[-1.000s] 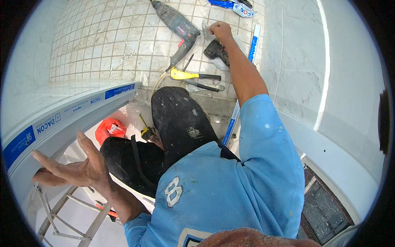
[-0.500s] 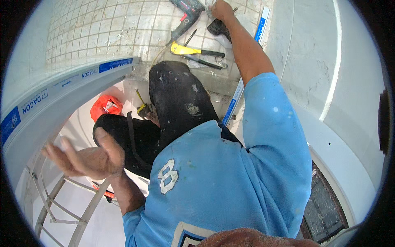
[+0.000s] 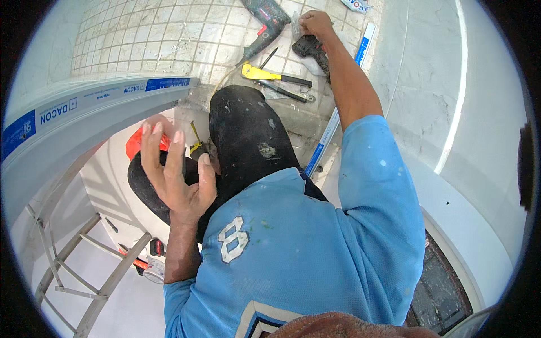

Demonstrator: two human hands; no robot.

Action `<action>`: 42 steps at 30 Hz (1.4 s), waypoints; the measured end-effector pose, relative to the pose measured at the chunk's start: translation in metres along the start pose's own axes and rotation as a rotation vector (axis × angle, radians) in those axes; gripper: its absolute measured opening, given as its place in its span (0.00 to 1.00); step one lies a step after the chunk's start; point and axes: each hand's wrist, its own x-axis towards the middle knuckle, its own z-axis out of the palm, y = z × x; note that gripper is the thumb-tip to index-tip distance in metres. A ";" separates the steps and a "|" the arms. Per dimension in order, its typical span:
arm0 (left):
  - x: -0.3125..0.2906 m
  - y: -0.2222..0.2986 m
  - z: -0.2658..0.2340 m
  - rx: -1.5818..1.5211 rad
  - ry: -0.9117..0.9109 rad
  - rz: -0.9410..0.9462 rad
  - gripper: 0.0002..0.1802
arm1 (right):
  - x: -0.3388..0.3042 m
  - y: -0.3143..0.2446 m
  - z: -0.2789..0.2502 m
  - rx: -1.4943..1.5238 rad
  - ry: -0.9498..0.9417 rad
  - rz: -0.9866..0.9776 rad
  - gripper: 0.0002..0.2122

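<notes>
My left hand [image 3: 181, 183] is raised over my bent knee with its fingers spread and nothing in it. At the far end of my outstretched arm, my right hand [image 3: 316, 25] has curled fingers beside a small clear plastic bag [image 3: 295, 25] on the tiles. What those fingers hold, if anything, is hidden. Just below that hand lies a black cordless drill [image 3: 307, 46]. Left of the bag is a dark corded drill [image 3: 269, 19]. A hand riveter [image 3: 259, 72] with a yellow head and black handles lies nearer to me, a thin dark pointed tool [image 3: 270, 58] against it.
A long film-covered white profile [image 3: 62, 110] curves along the left. Another strip [image 3: 329, 129] lies right of my leg. Near my foot are a tape measure [image 3: 198, 150] and a red-orange bag [image 3: 134, 143]. A metal ladder [image 3: 107, 276] stands lower left, and a wall [image 3: 428, 84] rises right.
My left hand has swung up and to the right, in front of the red-orange bag. The right hand has shifted slightly right and nearer, beside the clear bag.
</notes>
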 end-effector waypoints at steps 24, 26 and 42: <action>-0.013 -0.008 0.023 -0.115 -0.142 -0.197 0.35 | 0.025 0.009 0.012 -0.795 0.111 0.006 0.15; -0.013 -0.012 0.025 -0.126 -0.148 -0.222 0.35 | 0.030 0.003 0.014 -0.746 0.118 -0.006 0.14; 0.001 -0.034 0.042 -0.195 -0.164 -0.250 0.36 | 0.073 0.044 -0.015 -0.782 0.235 -0.027 0.18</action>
